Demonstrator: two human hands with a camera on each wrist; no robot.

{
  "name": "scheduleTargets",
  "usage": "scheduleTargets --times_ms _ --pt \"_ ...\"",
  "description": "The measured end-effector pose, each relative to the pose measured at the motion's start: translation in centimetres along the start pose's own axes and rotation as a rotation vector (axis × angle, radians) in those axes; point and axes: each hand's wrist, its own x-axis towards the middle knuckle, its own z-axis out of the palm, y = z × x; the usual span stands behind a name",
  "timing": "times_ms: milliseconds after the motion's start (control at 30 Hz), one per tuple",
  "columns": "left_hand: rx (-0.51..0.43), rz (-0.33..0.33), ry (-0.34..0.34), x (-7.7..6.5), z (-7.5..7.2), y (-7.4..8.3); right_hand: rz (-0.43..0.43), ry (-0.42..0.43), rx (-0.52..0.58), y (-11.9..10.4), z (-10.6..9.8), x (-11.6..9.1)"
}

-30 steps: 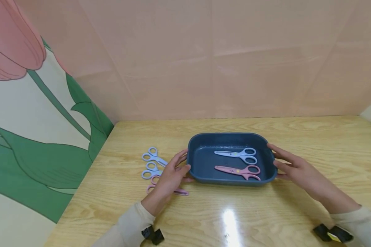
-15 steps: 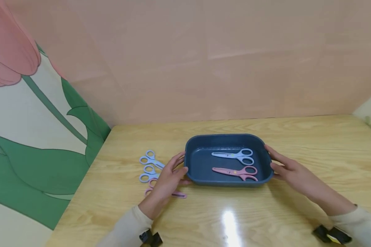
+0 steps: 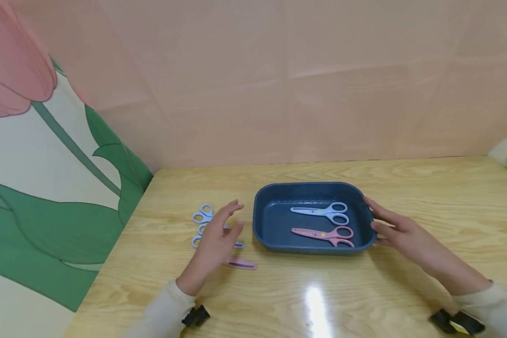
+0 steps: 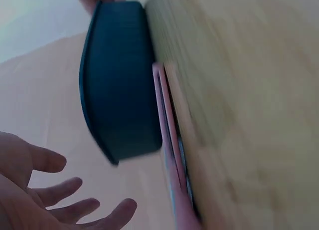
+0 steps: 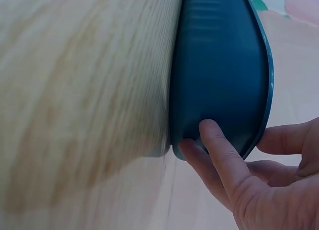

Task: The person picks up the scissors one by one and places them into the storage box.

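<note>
Tabletop [image 3: 363, 291], one tray [image 3: 312, 250], two scissors [image 3: 326, 212] inside

Loose pink scissors [image 3: 241, 264], partly hidden

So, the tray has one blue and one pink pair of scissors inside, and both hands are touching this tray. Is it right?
Not quite: only the right hand touches the tray; the left hand is apart from it, as the left wrist view shows. The blue scissors and pink scissors are inside, as you say.
</note>
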Motion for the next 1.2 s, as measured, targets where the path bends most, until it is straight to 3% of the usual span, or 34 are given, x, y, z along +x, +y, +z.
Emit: scheduleTargets --times_ms 167,333,533,633,933,1200 --pt "0.182 0.049 0.010 -0.3 -2.8 -1.6 0.016 0.010 -0.014 -0.3 0.0 0.0" --pt "0.392 0.103 -0.014 -1.0 -4.6 -2.7 0.004 0.004 0.005 -0.5 0.2 0.1" --pt "0.585 0.293 -0.052 -1.8 -5.5 -3.3 -0.002 0.002 0.014 -0.5 0.4 0.1" --pt "0.644 0.356 -0.087 -2.0 -5.7 -3.3 -0.005 0.003 0.019 -0.5 0.4 0.0" --pt "0.679 0.267 -0.151 -1.8 -6.6 -3.4 -0.009 0.015 0.018 -0.6 0.3 -0.2" --pt "0.705 0.210 -0.225 -1.7 -6.3 -3.9 0.011 0.014 -0.005 -0.6 0.1 -0.4"
